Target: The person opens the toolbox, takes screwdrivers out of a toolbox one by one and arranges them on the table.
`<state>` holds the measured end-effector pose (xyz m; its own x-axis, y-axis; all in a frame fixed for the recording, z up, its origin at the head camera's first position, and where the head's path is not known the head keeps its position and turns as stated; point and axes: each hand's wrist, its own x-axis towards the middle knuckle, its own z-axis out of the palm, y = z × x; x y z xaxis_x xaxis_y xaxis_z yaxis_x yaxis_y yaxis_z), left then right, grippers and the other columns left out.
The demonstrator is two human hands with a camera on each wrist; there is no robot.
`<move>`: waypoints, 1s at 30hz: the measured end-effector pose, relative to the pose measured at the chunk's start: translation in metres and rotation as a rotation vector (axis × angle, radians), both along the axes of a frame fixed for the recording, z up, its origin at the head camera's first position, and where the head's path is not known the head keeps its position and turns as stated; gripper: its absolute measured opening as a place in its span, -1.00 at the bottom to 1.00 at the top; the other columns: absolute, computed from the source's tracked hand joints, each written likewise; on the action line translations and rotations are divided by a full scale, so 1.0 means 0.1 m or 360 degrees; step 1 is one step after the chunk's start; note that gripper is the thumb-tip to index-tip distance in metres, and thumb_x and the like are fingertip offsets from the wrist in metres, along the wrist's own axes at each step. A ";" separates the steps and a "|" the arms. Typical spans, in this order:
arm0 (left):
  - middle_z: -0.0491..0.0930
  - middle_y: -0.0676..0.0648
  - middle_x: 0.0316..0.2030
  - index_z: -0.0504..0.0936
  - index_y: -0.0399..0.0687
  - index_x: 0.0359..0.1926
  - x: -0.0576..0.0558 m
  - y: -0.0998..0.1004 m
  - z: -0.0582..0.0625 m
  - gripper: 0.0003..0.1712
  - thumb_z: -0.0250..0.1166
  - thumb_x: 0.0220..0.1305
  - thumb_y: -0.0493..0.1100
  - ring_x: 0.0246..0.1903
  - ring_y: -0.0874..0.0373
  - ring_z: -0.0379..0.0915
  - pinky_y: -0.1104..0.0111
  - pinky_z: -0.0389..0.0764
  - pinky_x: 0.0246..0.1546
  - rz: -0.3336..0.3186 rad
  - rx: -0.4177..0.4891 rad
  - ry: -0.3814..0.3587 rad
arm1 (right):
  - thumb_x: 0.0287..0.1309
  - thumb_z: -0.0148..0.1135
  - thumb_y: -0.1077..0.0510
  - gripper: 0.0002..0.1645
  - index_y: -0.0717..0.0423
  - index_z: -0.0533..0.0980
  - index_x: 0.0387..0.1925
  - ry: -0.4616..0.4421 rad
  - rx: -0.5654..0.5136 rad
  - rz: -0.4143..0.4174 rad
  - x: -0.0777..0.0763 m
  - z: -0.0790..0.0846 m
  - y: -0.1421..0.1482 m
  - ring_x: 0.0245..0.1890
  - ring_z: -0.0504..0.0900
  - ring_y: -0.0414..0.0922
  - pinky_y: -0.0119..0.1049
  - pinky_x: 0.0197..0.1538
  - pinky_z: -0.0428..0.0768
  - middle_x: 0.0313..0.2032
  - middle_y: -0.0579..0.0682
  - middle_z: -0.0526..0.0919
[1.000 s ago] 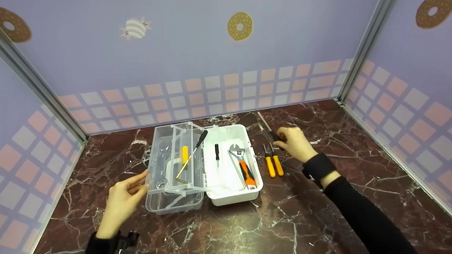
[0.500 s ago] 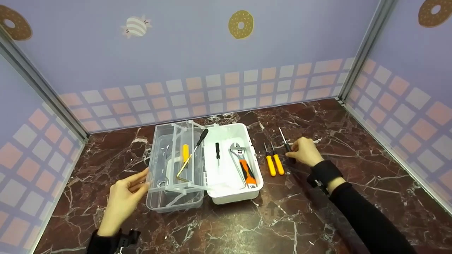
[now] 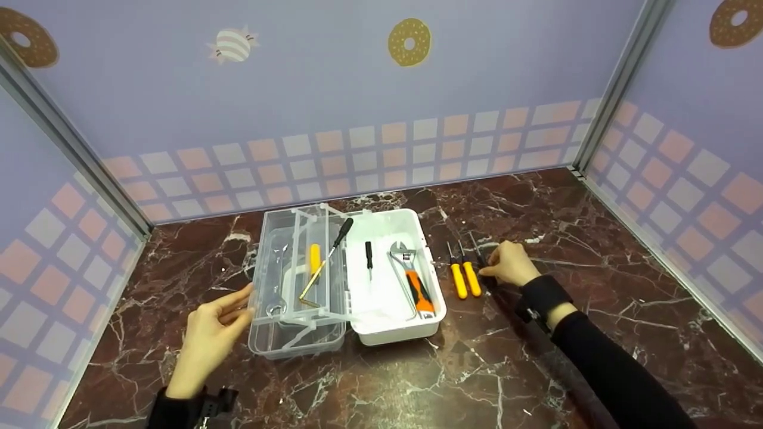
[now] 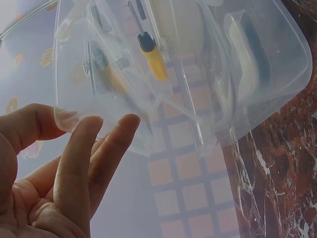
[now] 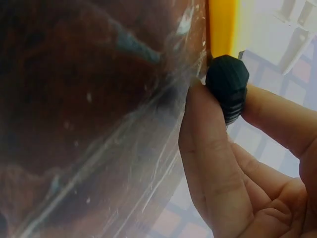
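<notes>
My right hand pinches a black-handled screwdriver between thumb and fingers. It lies low at the table, shaft pointing away, just right of two yellow-handled screwdrivers; the hand hides part of its handle. My left hand holds the left edge of the toolbox's clear lid, thumb and a finger on either side of the plastic. Across the clear tray lies a black-handled tool with a bent gold shaft. A yellow-handled screwdriver and a ring-ended wrench show through the plastic.
The white toolbox stands open mid-table. Inside lie a small black screwdriver, an adjustable wrench with an orange and black handle, and a long bent metal rod. Patterned wall panels enclose the marbled table behind and at both sides.
My right hand has brought the black-handled screwdriver down and toward me, then slightly left, beside the yellow-handled pair. The left hand stays at the lid's edge.
</notes>
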<state>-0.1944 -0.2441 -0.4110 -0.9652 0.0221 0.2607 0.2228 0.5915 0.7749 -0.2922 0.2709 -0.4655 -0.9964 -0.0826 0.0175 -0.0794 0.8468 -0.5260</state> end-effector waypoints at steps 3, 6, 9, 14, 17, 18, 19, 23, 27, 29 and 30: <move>0.60 -0.32 0.09 0.58 -0.33 0.16 0.00 0.01 0.00 -0.56 0.33 0.25 -0.37 -0.11 -0.03 0.72 0.76 0.58 -0.23 -0.0005 -0.0009 -0.0009 | 0.00 0.50 0.18 -0.72 0.38 0.67 -0.54 0.0008 0.0017 0.0034 0.01 -0.02 0.00 -0.74 0.48 -0.23 -0.43 -0.58 0.47 -0.64 0.13 0.68; 0.60 -0.32 0.10 0.58 -0.34 0.17 0.00 0.01 0.00 -0.56 0.32 0.25 -0.38 -0.09 -0.10 0.70 0.76 0.58 -0.22 -0.0009 -0.0016 -0.0008 | -0.03 0.52 0.18 -0.71 0.35 0.65 -0.61 0.0016 0.0031 0.0056 0.02 -0.03 -0.01 -0.77 0.40 -0.29 -0.49 -0.62 0.38 -0.71 0.06 0.64; 0.60 -0.31 0.11 0.57 -0.34 0.16 0.00 0.00 -0.01 -0.56 0.32 0.25 -0.39 -0.10 -0.07 0.71 0.76 0.58 -0.22 -0.0008 -0.0011 -0.0001 | -0.03 0.52 0.17 -0.71 0.33 0.64 -0.62 0.0020 0.0029 0.0066 0.02 -0.03 0.00 -0.75 0.43 -0.25 -0.47 -0.61 0.39 -0.69 0.07 0.65; 0.62 -0.31 0.08 0.58 -0.32 0.16 -0.01 0.00 -0.01 -0.56 0.33 0.24 -0.37 -0.16 0.13 0.74 0.75 0.60 -0.24 -0.0003 -0.0003 -0.0003 | -0.07 0.54 0.17 -0.71 0.35 0.63 -0.55 0.0057 0.0035 0.0083 0.02 -0.05 0.00 -0.59 0.56 -0.10 -0.36 -0.47 0.52 -0.56 0.14 0.68; 0.62 -0.31 0.08 0.59 -0.32 0.16 0.00 0.00 -0.01 -0.56 0.33 0.24 -0.38 -0.15 0.07 0.74 0.75 0.59 -0.25 0.0001 -0.0008 0.0005 | -0.09 0.54 0.18 -0.71 0.33 0.60 -0.56 0.0076 0.0031 0.0091 0.02 -0.06 0.00 -0.57 0.54 -0.09 -0.36 -0.46 0.49 -0.58 0.10 0.66; 0.62 -0.31 0.08 0.59 -0.32 0.16 0.00 0.01 -0.01 -0.57 0.33 0.24 -0.38 -0.14 0.03 0.73 0.76 0.59 -0.25 -0.0001 -0.0009 0.0009 | -0.09 0.54 0.18 -0.70 0.32 0.59 -0.58 0.0079 0.0032 0.0090 0.03 -0.07 0.00 -0.58 0.53 -0.10 -0.37 -0.47 0.47 -0.59 0.08 0.64; 0.62 -0.31 0.08 0.59 -0.33 0.15 0.00 0.01 -0.01 -0.57 0.33 0.24 -0.39 -0.13 -0.01 0.73 0.76 0.59 -0.25 -0.0001 -0.0008 0.0013 | -0.08 0.54 0.18 -0.70 0.31 0.59 -0.59 0.0082 0.0036 0.0087 0.03 -0.07 0.00 -0.60 0.50 -0.11 -0.38 -0.49 0.44 -0.61 0.06 0.63; 0.61 -0.32 0.08 0.58 -0.36 0.15 0.01 0.02 -0.01 -0.56 0.33 0.23 -0.41 -0.12 -0.10 0.71 0.75 0.59 -0.25 -0.0007 -0.0009 0.0014 | -0.06 0.52 0.16 -0.69 0.28 0.58 -0.64 0.0084 0.0067 0.0055 0.04 -0.06 -0.02 -0.65 0.45 -0.17 -0.43 -0.53 0.38 -0.66 0.01 0.60; 0.60 -0.33 0.09 0.57 -0.37 0.16 0.00 0.01 0.01 -0.56 0.32 0.24 -0.41 -0.11 -0.11 0.71 0.75 0.59 -0.24 -0.0014 -0.0003 -0.0003 | 0.00 0.48 0.18 -0.70 0.29 0.59 -0.64 0.0078 0.0097 0.0022 0.06 -0.05 -0.04 -0.66 0.48 -0.15 -0.42 -0.56 0.40 -0.65 0.06 0.63; 0.60 -0.32 0.10 0.57 -0.36 0.17 0.00 0.01 0.01 -0.55 0.32 0.24 -0.40 -0.11 -0.08 0.71 0.74 0.60 -0.24 -0.0009 0.0000 -0.0018 | 0.03 0.45 0.19 -0.72 0.30 0.60 -0.63 0.0076 0.0118 0.0009 0.07 -0.04 -0.05 -0.65 0.53 -0.10 -0.37 -0.55 0.47 -0.63 0.10 0.66; 0.60 -0.32 0.10 0.56 -0.35 0.17 0.00 0.01 0.02 -0.55 0.32 0.24 -0.39 -0.12 -0.06 0.72 0.74 0.60 -0.24 -0.0007 0.0002 -0.0023 | 0.04 0.44 0.19 -0.72 0.30 0.60 -0.62 0.0082 0.0132 0.0006 0.08 -0.03 -0.06 -0.64 0.54 -0.08 -0.34 -0.53 0.50 -0.61 0.12 0.67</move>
